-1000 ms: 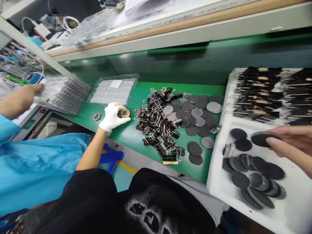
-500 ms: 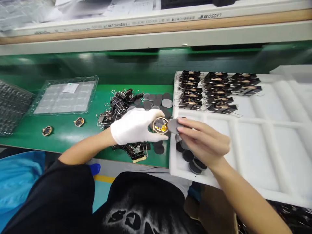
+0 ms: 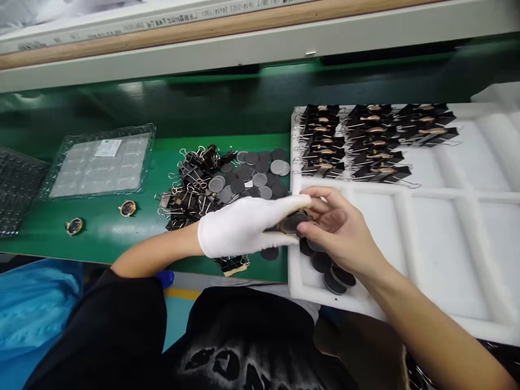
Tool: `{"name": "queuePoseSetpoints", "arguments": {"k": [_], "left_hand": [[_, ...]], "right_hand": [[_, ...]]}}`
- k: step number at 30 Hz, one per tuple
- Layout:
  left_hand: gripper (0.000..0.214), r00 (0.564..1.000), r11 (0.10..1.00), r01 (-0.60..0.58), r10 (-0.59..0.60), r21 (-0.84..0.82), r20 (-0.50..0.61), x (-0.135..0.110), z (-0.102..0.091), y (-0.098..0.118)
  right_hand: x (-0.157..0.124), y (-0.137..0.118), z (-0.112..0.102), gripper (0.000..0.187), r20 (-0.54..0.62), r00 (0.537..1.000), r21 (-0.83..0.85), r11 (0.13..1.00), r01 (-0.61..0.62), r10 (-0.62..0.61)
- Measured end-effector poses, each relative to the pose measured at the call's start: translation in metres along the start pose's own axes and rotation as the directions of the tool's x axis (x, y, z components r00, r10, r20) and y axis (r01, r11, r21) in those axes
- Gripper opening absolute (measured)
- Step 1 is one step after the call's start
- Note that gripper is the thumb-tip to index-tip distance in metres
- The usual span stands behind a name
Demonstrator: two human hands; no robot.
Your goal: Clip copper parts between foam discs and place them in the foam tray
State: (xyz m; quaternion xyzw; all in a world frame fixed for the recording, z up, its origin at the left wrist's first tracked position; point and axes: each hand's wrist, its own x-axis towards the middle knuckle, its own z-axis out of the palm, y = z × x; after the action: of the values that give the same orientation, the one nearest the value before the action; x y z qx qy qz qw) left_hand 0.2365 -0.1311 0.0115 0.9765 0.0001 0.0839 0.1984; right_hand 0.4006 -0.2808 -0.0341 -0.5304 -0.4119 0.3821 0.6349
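My left hand (image 3: pixel 247 225), in a white glove, pinches a small round gold-rimmed part, now mostly hidden under a dark grey disc (image 3: pixel 293 222). My bare right hand (image 3: pixel 339 230) meets it and presses that disc onto the part with its fingertips. Both hands hover over the left edge of a white foam tray (image 3: pixel 439 238). More grey discs (image 3: pixel 331 273) lie in the tray compartment below my right hand. A heap of black binder clips (image 3: pixel 190 184) and loose grey discs (image 3: pixel 255 170) lies on the green bench just behind my left hand.
Clipped assemblies (image 3: pixel 365 141) fill the tray's far rows. Two round gold-rimmed parts (image 3: pixel 128 208) (image 3: pixel 75 226) rest on the green bench (image 3: pixel 101 233) at left, near a clear blister tray (image 3: pixel 101 162). Blue fabric (image 3: pixel 28 314) shows at the lower left.
My view swung right, away from a co-worker in blue. My left hand carried the round part from the bench to the tray; my right hand brought a disc and laid it over it.
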Motion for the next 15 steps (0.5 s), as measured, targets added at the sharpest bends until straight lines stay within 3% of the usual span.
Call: {"name": "queuePoseSetpoints", "arguments": {"k": [3, 6, 8, 10, 12, 15], "left_hand": [[0.072, 0.992, 0.963, -0.034, 0.000, 0.267, 0.125, -0.004, -0.013, -0.004], [0.059, 0.976, 0.901, 0.107, -0.175, 0.420, 0.128, -0.016, -0.046, -0.025], [0.042, 0.940, 0.858, 0.224, -0.316, 0.461, 0.131, -0.025, -0.069, -0.045], [0.036, 0.874, 0.827, 0.304, -0.440, 0.473, 0.207, -0.031, -0.082, -0.063], [0.037, 0.826, 0.816, 0.332, -0.493, 0.473, 0.273, -0.032, -0.081, -0.071], [0.049, 0.878, 0.833, 0.242, -0.407, 0.498, 0.254, -0.024, -0.055, -0.065]], "right_hand": [[-0.002, -0.002, -0.003, 0.019, 0.083, 0.980, 0.016, 0.983, -0.182, 0.180], [-0.001, -0.009, -0.007, 0.018, 0.042, 0.967, 0.140, 0.957, -0.256, 0.252], [0.002, -0.013, -0.010, 0.019, 0.013, 0.949, 0.240, 0.920, -0.310, 0.316], [0.005, -0.014, -0.013, 0.021, -0.036, 0.926, 0.288, 0.891, -0.350, 0.376], [0.008, -0.011, -0.017, 0.023, -0.091, 0.910, 0.297, 0.884, -0.362, 0.403], [0.010, -0.003, -0.021, 0.020, -0.110, 0.923, 0.251, 0.909, -0.333, 0.369]]}}
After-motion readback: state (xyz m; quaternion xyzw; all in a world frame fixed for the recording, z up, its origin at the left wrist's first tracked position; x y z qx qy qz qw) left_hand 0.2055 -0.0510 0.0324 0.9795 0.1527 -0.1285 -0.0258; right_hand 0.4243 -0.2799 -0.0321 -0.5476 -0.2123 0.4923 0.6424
